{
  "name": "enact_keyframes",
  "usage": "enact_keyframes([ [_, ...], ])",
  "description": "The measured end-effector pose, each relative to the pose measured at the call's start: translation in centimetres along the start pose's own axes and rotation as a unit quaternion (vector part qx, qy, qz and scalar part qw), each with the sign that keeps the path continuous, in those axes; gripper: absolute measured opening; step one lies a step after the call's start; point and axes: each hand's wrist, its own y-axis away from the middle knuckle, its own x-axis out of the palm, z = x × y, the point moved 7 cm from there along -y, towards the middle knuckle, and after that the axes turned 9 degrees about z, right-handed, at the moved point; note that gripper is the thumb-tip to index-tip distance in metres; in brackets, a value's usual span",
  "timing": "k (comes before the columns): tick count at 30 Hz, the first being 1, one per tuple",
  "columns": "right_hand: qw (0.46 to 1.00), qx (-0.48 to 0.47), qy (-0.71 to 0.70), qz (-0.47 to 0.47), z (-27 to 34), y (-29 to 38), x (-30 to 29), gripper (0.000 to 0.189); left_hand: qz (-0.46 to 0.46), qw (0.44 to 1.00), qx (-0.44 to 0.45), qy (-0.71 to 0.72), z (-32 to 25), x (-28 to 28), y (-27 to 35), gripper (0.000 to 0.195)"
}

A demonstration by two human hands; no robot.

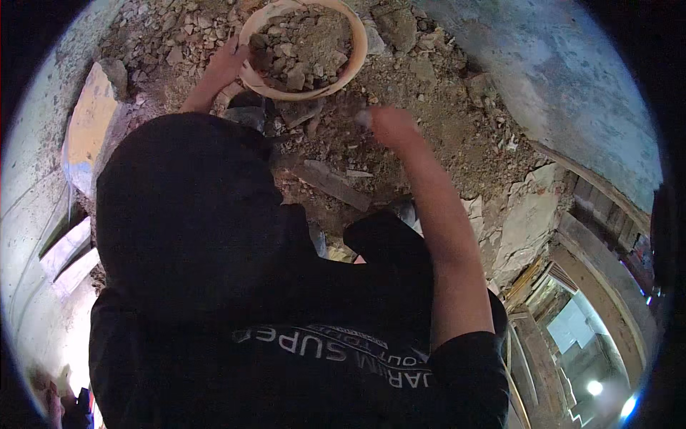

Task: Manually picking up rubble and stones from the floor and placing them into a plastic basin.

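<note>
A round, pale bucket (358,51) stands at the top of the view, filled with broken stones and dirt (308,45). My left hand (228,61) grips its rim on the left side. Lower and to the right, my right hand (394,126) is curled over the rubble, apart from the bucket. A small pale object (364,118) shows at its fingers, too blurred to name. Loose soil and rubble (445,123) cover the ground around both hands. Between my feet and the bucket lies a flat, dusty, board-like piece (332,185).
Stone chunks (177,32) are heaped left of the bucket. A plaster slab (91,120) leans at the left wall (32,145). A bluish-grey wall (568,75) rises on the right. Behind on the right are timber boards (536,354) and an opening with a bright lamp (595,387).
</note>
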Motion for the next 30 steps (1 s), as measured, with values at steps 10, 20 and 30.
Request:
enact_keyframes([
  [10,0.988,0.026,0.064,-0.138,-0.5,-1.3,-5.8,0.032,0.081,0.991,0.023,0.104,-1.8,0.0,0.3,0.054],
  [20,0.986,-0.011,0.164,0.036,3.5,-2.4,-2.3,0.021,0.08,0.986,0.021,0.147,-0.5,0.7,-0.4,0.048],
  [30,0.975,0.115,0.086,-0.17,-1.6,-4.7,-7.9,0.031,0.022,0.997,0.071,-0.033,-0.3,0.5,-0.4,0.047],
])
